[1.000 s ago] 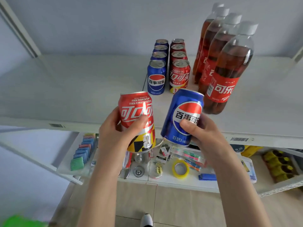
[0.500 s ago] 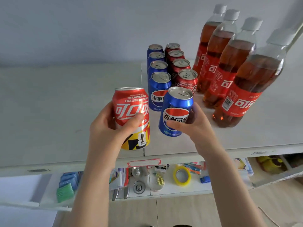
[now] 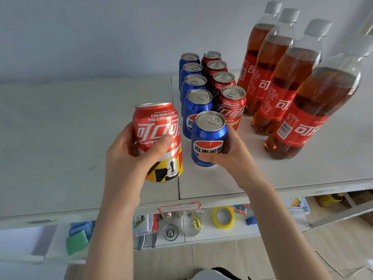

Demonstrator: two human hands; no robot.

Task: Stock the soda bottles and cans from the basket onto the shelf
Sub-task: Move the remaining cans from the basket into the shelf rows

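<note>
My left hand grips a red cola can with a yellow and black base, held upright over the white shelf. My right hand grips a blue Pepsi can, upright at the front of a row of several blue cans; whether it touches the shelf I cannot tell. Beside that row stands a row of several red cans. To the right, several cola bottles with red labels and white caps stand in a line. The basket is out of view.
The shelf's left half is bare white board. Below the front edge, a lower shelf holds a yellow tape roll, small metal parts, green and blue packets and other small goods. Tiled floor shows beneath.
Both hands have carried their cans forward over the shelf. The blue can went from tilted to upright and now sits at the front of the blue row. My view has moved closer and higher.
</note>
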